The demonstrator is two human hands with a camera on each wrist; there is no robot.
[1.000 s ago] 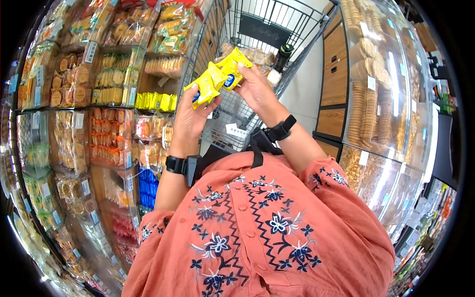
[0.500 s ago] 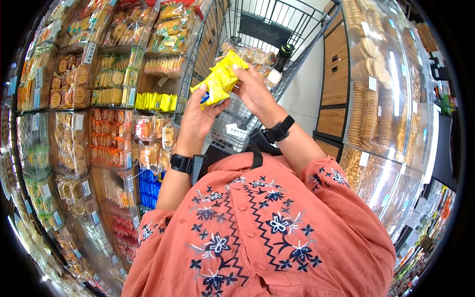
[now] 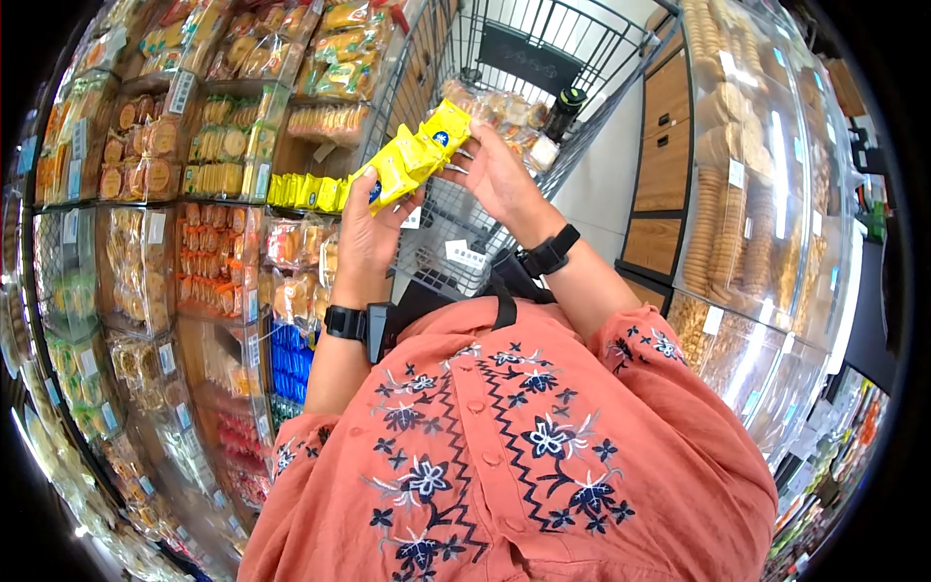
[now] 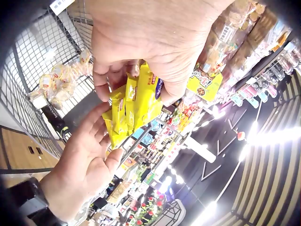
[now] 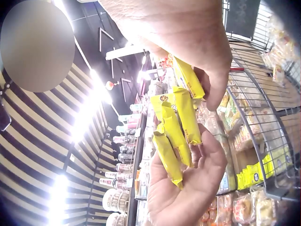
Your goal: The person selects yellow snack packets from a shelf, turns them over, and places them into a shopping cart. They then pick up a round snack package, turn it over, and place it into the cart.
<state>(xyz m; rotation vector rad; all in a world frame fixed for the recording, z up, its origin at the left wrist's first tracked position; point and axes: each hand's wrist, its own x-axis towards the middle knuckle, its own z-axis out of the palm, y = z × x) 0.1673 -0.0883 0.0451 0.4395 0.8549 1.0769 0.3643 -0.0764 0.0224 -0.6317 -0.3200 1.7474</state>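
Observation:
Several small yellow packets (image 3: 407, 161) lie side by side in a fanned row between the two hands, over the near part of the cart. The left hand (image 3: 373, 228) grips their lower left end, thumb on top. At the upper right end the right hand (image 3: 499, 175) pinches a packet with thumb and fingers. In the left wrist view the packets (image 4: 131, 101) stand on edge between the left hand (image 4: 146, 37) and the right hand (image 4: 87, 155). The right wrist view shows the packets (image 5: 176, 127) overlapping, one end resting on the left hand's fingers.
A wire shopping cart (image 3: 601, 87) holds bagged goods (image 3: 499, 112) and a dark bottle (image 3: 564, 114). Shelf bins of wrapped snacks (image 3: 218, 252) stand on the left, with more yellow packets (image 3: 308, 192). Clear biscuit bins (image 3: 742, 194) and wooden cabinets (image 3: 662, 165) line the right.
The hands first came closer, bunching the packets, then moved apart again, and the packets now spread in a longer row. The left hand has shifted slightly left.

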